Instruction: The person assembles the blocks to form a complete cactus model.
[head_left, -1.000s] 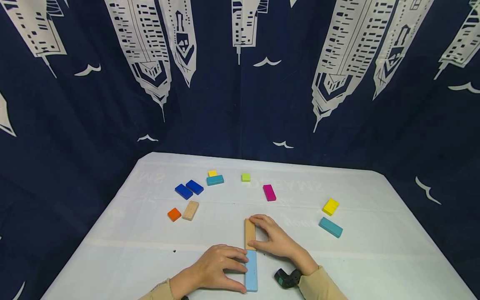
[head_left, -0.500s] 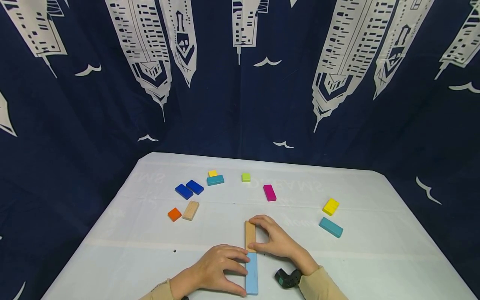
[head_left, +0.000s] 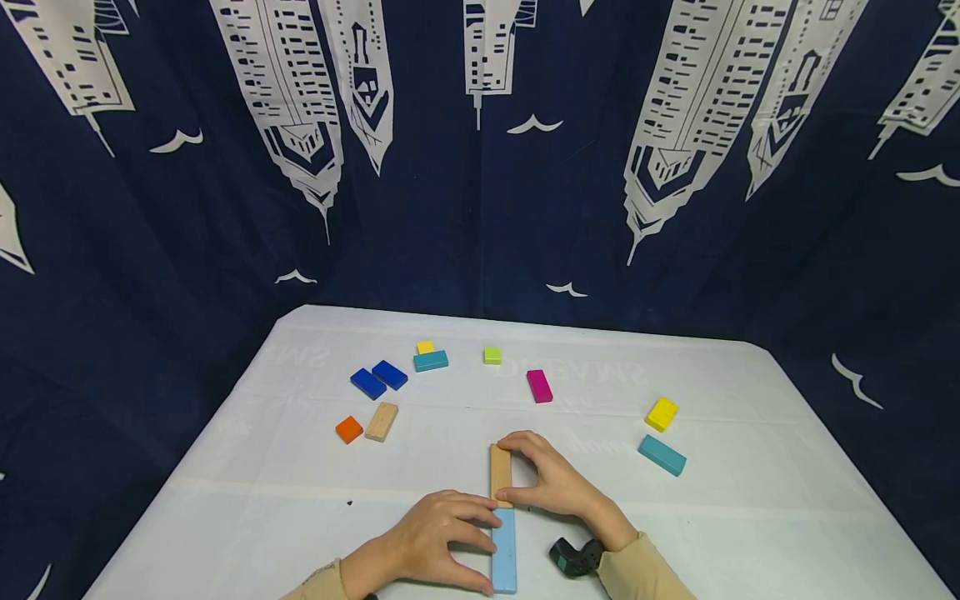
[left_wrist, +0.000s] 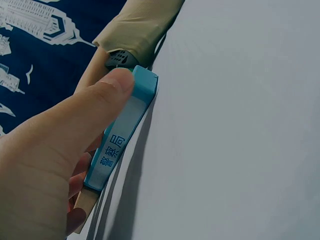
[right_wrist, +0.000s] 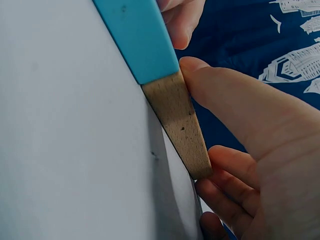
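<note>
the light blue block (head_left: 504,560) lies lengthwise on the white cloth (head_left: 750,542), and the tan wooden block (head_left: 499,468) meets its far end, the two touching in one straight line. the left hand (head_left: 444,533) holds the light blue block from its left, thumb at the near end, fingertips at the left edge; dark lettering (left_wrist: 112,150) marks one face. the right hand (head_left: 555,479), beyond and right of the light blue block, pinches the tan wooden block between thumb and fingers. just right of the light blue block, a black device (head_left: 575,558) sits at the right wrist. well beyond the light blue block and to its right are a yellow block (head_left: 662,414) and a teal block (head_left: 662,456); beyond it, slightly right, a magenta block (head_left: 539,386); beyond it and left, an orange block (head_left: 348,430) beside a pale wooden block (head_left: 382,422).
</note>
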